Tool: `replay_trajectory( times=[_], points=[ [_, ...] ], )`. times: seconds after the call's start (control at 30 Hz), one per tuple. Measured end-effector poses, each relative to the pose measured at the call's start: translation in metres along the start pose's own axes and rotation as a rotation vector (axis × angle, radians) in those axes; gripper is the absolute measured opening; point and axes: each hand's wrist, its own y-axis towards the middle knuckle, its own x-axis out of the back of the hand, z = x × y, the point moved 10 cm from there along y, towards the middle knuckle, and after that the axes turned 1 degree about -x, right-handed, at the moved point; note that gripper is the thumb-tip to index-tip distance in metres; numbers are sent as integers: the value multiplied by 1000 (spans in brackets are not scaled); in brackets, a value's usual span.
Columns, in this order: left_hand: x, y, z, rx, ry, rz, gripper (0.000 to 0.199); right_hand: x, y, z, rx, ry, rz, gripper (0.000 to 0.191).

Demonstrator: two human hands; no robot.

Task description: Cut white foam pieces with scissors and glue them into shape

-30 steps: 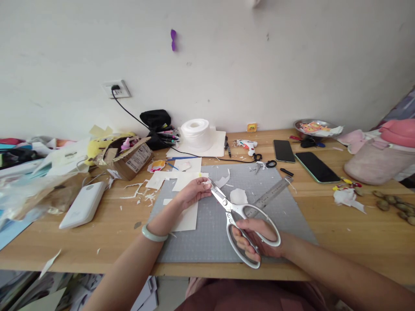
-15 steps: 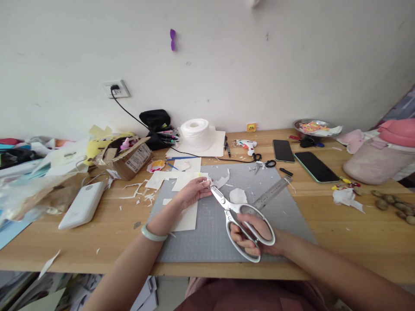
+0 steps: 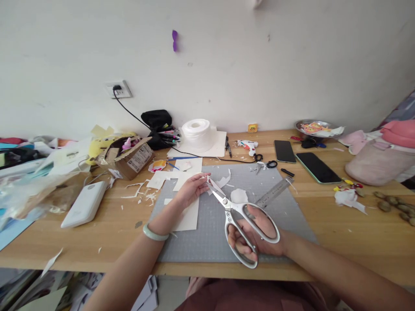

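Observation:
My right hand (image 3: 251,231) holds a large pair of silver scissors (image 3: 228,207), with thumb and fingers through the two handle loops. The blades point up and left and stand a little apart. At their tips, my left hand (image 3: 193,190) pinches a small white piece of paper (image 3: 208,177), mostly hidden by the fingers. Below both hands lies a grey cutting mat (image 3: 214,242). On it rest a roundish white paper cutout (image 3: 239,195), a metal ruler (image 3: 275,192) and white paper sheets (image 3: 191,216) beside my left wrist.
A white roll (image 3: 196,134) stands at the back near a glue gun (image 3: 248,146) and small black-handled scissors (image 3: 266,164). Two phones (image 3: 317,167) lie to the right. A cardboard box (image 3: 129,162) and a white power bank (image 3: 84,204) sit left, among paper scraps (image 3: 147,196).
The scissors' blades and handles have spread wider, and my right hand has opened with them. My left hand stays at nearly the same spot with the paper. The view has shifted slightly.

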Motion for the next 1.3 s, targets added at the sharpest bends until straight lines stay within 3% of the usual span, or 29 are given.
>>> replay_trajectory(
  times=[0.2, 0.47, 0.83, 1.3],
  points=[
    [5, 5, -2, -29, -124, -10, 24, -3, -1, -6, -41, -61, 21, 68],
    [3, 3, 1, -23, -41, -36, 18, -1, -1, -6, -27, -96, -17, 67],
    [-1, 0, -9, -90, -20, 14, 4, -10, -3, -2, 17, -74, 71, 92],
    [-19, -9, -3, -4, -40, 121, 23, -5, -2, -1, -13, 52, 13, 88]
  ],
)
